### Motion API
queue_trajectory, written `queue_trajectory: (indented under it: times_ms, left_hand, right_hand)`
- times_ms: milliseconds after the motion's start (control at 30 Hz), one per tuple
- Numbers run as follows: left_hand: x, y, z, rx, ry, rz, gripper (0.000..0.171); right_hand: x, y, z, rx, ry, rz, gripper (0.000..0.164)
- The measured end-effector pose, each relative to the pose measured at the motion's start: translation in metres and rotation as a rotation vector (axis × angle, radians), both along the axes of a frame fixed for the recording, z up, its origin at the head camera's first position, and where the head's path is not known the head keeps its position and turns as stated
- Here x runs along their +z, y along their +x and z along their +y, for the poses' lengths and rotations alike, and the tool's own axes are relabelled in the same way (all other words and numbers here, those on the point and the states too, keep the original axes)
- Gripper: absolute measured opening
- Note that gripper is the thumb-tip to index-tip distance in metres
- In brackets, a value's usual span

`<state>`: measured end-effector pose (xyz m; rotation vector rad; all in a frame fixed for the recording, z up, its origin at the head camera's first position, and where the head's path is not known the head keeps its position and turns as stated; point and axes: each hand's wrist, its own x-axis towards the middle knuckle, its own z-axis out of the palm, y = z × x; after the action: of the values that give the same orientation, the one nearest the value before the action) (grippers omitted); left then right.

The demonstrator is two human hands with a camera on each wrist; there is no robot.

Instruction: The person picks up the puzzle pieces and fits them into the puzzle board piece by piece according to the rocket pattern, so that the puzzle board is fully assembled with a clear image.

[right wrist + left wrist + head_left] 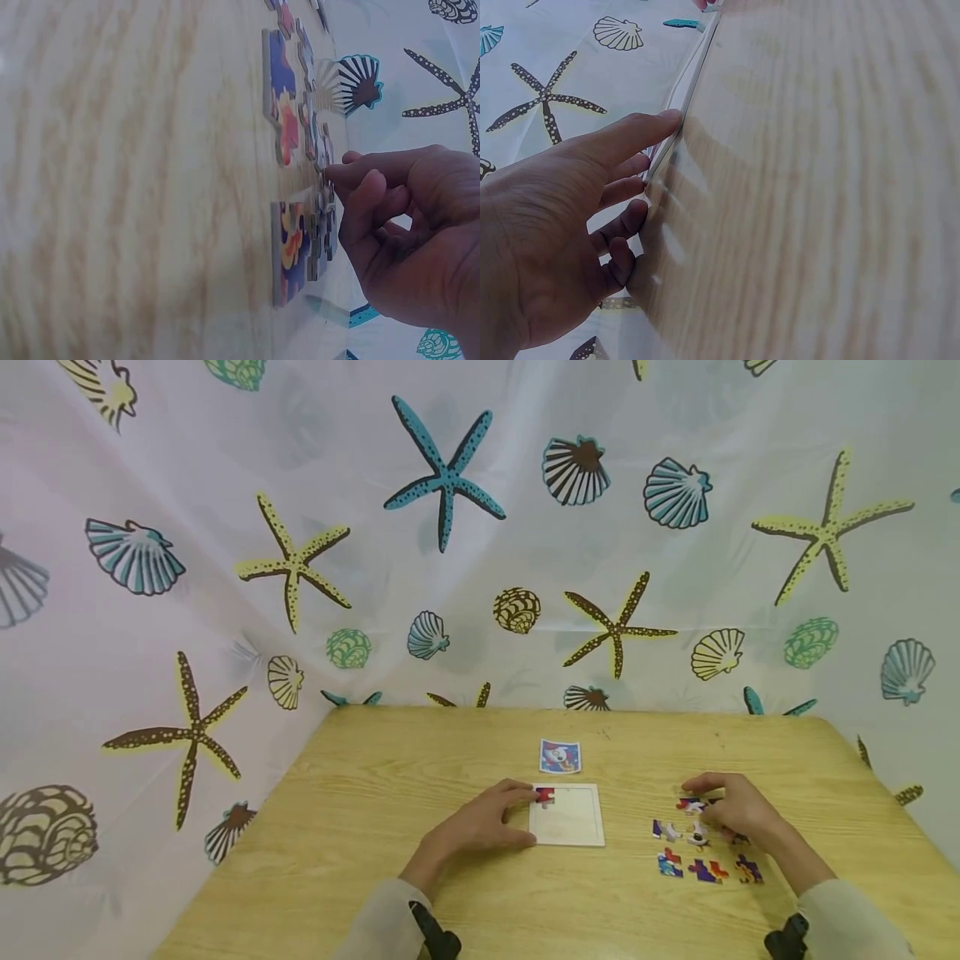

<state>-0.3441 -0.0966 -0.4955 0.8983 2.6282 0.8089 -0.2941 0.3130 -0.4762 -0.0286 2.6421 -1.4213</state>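
A white square puzzle board [567, 822] lies on the table, with one red and purple puzzle piece [545, 794] in its far left corner. My left hand [491, 817] rests along the board's left side, fingers apart. Its index fingertip is right by the placed piece, and the thumb [667, 118] touches the board edge near the front left corner. My right hand [738, 808] is over the loose pieces at the right, thumb and index finger apart above a red and white piece [690, 805]. The palm side shows in the right wrist view, with its fingertips right at the pieces.
Several loose puzzle pieces [707, 870] lie in rough rows on the wooden table [375, 793]. Behind the board is a small picture card [560, 757] of a white cartoon figure on blue. A shell and starfish curtain [450, 668] hangs behind the table.
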Motion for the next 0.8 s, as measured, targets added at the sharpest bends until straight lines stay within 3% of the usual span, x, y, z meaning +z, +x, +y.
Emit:
queue_trajectory:
  times_ms: [800]
  left_hand:
    - [-0.0006, -0.0008, -0.0030, -0.009, 0.010, 0.009, 0.072]
  right_hand:
    - [-0.0052, -0.0044, 0.0023, 0.005, 0.097, 0.019, 0.036]
